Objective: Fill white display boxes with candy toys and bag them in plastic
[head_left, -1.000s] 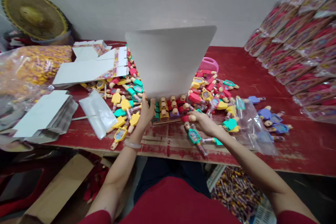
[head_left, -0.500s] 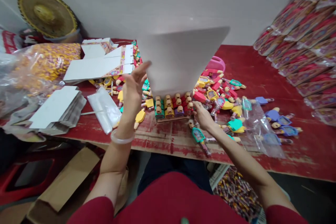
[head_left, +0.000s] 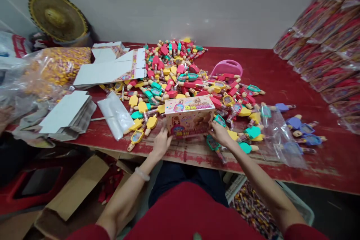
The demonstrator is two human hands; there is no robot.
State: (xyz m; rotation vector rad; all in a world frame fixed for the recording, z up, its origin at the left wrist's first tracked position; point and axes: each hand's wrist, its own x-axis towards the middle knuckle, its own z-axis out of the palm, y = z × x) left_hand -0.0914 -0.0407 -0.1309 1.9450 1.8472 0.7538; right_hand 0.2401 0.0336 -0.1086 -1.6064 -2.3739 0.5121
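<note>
A printed cardboard box (head_left: 189, 118) stands at the table's front, its lid down and the toys inside now hidden. My left hand (head_left: 162, 141) grips its lower left corner, fingers curled against the side. At the lower right side, my right hand (head_left: 220, 133) is closed on the box's edge. Just below that hand lies a green paddle-shaped toy (head_left: 213, 143) with a clear tube and a wooden-looking knob. Behind the box spreads a heap of similar red, yellow and green toys (head_left: 171, 69).
Folded white cartons (head_left: 66, 114) and clear plastic bags (head_left: 115, 114) lie to the left. Purple toys (head_left: 306, 129) and a clear bag (head_left: 281, 138) are on the right. A pink scoop (head_left: 228, 67) sits behind; wrapped packs (head_left: 323, 52) are stacked far right.
The raised white lid has come down over the rows of toys, closing the box. My left hand has dropped from the lid to the box's left side; my right hand stays at its right.
</note>
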